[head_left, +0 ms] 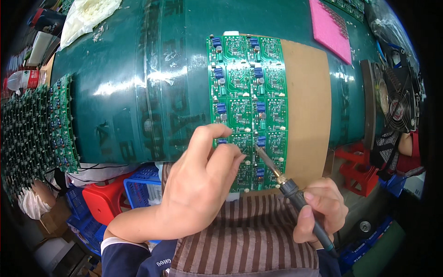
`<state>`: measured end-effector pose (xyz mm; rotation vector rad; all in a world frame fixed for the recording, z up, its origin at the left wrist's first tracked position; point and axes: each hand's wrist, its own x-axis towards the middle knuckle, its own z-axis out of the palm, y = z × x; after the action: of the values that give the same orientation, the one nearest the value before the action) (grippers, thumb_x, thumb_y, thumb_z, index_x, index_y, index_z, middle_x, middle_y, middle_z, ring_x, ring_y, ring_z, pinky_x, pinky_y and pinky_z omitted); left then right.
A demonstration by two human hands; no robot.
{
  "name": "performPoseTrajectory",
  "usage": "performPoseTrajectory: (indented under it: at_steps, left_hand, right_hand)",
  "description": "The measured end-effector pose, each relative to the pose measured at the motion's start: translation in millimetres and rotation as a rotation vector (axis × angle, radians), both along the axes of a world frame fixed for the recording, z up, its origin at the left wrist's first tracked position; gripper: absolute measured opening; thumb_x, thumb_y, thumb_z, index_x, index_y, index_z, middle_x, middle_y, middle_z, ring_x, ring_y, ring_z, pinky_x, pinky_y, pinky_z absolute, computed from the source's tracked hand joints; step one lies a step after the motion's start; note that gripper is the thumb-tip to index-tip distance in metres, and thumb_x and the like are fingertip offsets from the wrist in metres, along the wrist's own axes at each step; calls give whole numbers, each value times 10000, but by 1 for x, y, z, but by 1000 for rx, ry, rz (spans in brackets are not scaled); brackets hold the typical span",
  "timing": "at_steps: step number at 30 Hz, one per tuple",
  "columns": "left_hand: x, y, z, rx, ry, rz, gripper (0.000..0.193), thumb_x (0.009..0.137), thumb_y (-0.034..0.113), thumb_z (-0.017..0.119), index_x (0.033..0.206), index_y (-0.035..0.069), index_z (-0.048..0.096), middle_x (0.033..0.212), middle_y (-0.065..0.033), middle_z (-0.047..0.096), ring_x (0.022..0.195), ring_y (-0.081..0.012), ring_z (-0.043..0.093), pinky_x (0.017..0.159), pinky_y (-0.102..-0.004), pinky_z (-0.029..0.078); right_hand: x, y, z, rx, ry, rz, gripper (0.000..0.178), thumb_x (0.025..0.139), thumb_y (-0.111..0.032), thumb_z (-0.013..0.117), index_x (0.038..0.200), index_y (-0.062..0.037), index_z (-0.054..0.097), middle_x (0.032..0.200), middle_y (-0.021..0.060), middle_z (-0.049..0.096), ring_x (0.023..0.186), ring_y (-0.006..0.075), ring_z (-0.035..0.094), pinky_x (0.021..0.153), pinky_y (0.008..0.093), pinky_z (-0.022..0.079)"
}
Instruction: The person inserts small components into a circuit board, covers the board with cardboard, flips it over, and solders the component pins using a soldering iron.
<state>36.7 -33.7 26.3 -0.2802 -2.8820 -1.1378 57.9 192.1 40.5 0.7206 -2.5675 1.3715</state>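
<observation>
A panel of green circuit boards [239, 111], studded with blue and silver parts, lies on a brown cardboard sheet [308, 111]. My right hand [323, 210] grips a soldering iron [291, 190] like a pen, its metal tip slanting onto the panel's right column near a blue part. Over the lower left of the panel is my left hand [196, 180], fingers bent and closed, with the fingertips close to the board surface. Whatever sits between those fingertips is too small to make out. The hand covers part of the lower boards.
A green mat [120, 69] covers the table. Stacked circuit boards [34, 134] stand at the left, and a pink foam block [330, 32] with small parts lies far right. A white bag [87, 16] is far left. A fan [398, 108] stands right; red stools [104, 201] and blue crates are below.
</observation>
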Motion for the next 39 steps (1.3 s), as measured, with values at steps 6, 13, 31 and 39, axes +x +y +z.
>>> performPoseTrajectory:
  at_steps: [6,13,31,39]
  left_hand:
    - [6,3,-6,-132,116,51,162,686,22,791,817,83,719,898,-36,609,454,-87,454,407,-260,370]
    - [4,4,-7,-154,136,37,152,686,49,796,817,82,727,856,-21,605,441,-90,451,396,-266,362]
    - [2,5,-4,57,25,52,148,742,-33,715,844,39,636,786,-72,587,538,-182,536,477,-301,435]
    - [6,2,-1,-76,73,8,123,728,-18,730,810,37,657,760,-70,589,608,-211,597,516,-317,474]
  right_hand:
    - [3,-4,-5,0,6,2,235,705,-17,627,937,-1,591,693,124,612,571,253,591,526,333,510]
    - [2,-6,-7,-7,44,9,217,692,-18,635,902,15,595,673,124,608,558,255,596,515,334,510]
    - [2,-8,-7,-18,25,13,208,715,-18,646,914,18,595,686,131,622,572,254,604,522,326,511]
    - [6,-8,-7,-13,28,11,216,706,-15,643,914,16,596,686,128,622,567,252,607,529,323,515]
